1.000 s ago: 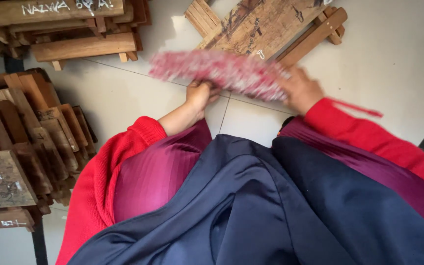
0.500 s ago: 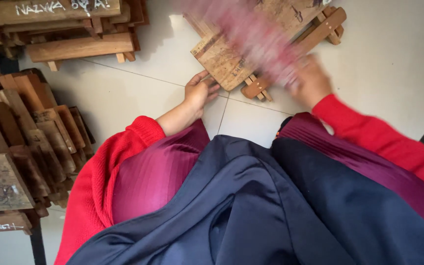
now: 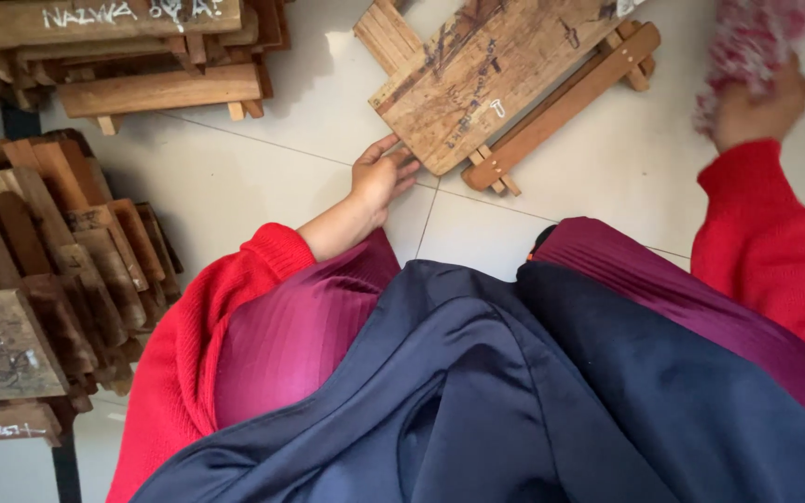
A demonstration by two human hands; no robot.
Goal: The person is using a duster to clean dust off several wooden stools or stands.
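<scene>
Currently left hand (image 3: 382, 177) rests open on the tiled floor (image 3: 263, 177), fingertips touching the near corner of the small wooden desk (image 3: 496, 79) lying on the tiles, grip holding nothing. Right hand (image 3: 758, 110) is raised at far right, grip closed around a blurred pink patterned cloth (image 3: 747, 47). Stacked wooden desks (image 3: 58, 279) sit at left.

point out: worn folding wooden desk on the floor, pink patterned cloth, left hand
worn folding wooden desk (image 3: 496, 79), head view, bare top board
pink patterned cloth (image 3: 747, 47), head view, blurred middle
left hand (image 3: 379, 177), head view, back of hand
</scene>
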